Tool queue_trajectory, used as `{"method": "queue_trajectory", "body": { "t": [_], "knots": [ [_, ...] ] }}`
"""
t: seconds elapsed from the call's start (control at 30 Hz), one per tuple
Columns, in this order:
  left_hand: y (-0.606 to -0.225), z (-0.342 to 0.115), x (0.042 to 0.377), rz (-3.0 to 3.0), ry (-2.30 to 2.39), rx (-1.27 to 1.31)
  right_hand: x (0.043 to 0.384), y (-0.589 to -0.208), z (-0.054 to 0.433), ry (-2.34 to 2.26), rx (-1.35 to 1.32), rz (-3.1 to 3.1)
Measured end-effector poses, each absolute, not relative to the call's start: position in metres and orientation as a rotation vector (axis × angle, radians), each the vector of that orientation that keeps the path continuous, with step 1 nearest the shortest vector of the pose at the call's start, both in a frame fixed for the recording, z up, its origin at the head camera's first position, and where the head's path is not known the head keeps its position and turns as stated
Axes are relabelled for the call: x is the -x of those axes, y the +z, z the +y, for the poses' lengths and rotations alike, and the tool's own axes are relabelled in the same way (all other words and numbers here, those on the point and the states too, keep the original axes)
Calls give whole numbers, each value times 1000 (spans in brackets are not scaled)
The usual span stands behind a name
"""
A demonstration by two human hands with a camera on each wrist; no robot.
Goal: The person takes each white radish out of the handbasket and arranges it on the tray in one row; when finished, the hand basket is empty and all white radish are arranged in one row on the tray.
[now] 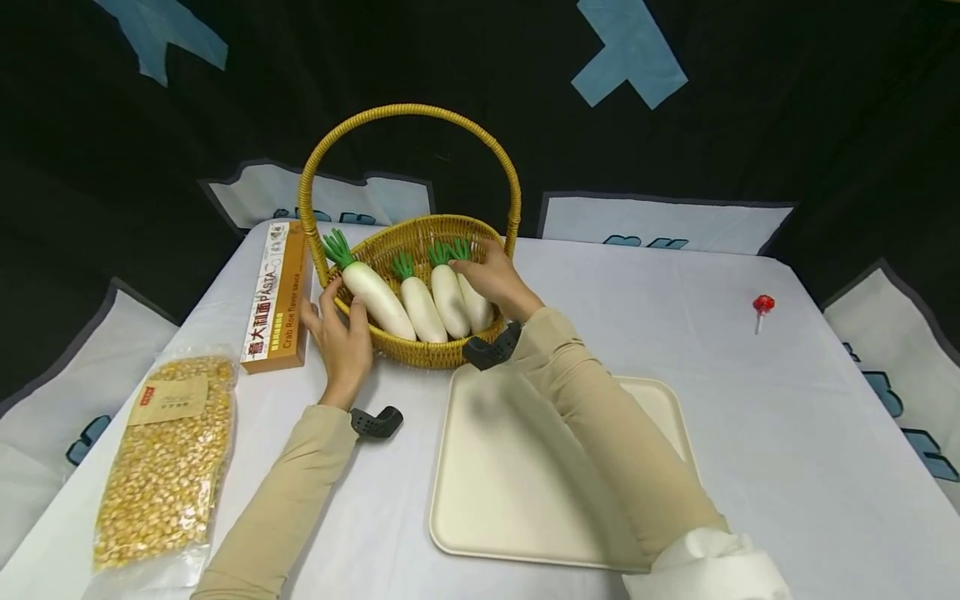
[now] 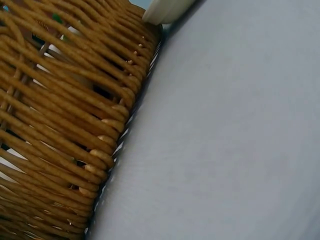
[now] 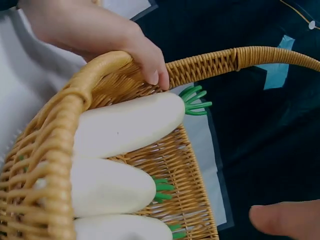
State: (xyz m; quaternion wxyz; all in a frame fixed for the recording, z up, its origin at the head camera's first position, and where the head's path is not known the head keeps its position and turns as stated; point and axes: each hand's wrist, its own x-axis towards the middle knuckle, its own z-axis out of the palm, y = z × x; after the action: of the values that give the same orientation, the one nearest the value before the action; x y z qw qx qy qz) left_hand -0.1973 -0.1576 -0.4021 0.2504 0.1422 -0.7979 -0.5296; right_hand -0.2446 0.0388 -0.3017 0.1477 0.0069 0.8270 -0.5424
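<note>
Left hand (image 1: 345,340) curls over the wicker basket (image 1: 420,356) rim, seemingly a sound brace; whether the right hand (image 1: 497,279) grips the rightmost daikon (image 1: 476,305) inside, I cannot tell; its body should suit gripping best

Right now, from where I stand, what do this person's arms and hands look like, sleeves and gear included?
The left hand and right hand wear no gloves. Fitted tan sleeves cover both forearms. Farther up the right arm is gathered white fabric. Each wrist has a small black gadget; the left one shows small holes. No cables are visible.
</note>
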Motion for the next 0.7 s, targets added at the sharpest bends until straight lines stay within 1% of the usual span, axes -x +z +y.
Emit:
{"method": "queue_trajectory", "body": {
  "t": [0.2, 0.37, 0.6, 0.7],
  "knots": [
    [-403, -158, 198, -2170, -1410, -379, 248, -301, 31, -1370, -170, 2286],
    [-402, -155, 199, -2171, -1424, -362, 250, -303, 28, -1276, -231, 2222],
    [-401, -156, 199, -2178, -1429, -375, 257, -304, 29, -1290, -267, 2214],
    [-403, -157, 199, -2183, -1422, -391, 261, -307, 32, -1370, -319, 2064]
  ]
}}
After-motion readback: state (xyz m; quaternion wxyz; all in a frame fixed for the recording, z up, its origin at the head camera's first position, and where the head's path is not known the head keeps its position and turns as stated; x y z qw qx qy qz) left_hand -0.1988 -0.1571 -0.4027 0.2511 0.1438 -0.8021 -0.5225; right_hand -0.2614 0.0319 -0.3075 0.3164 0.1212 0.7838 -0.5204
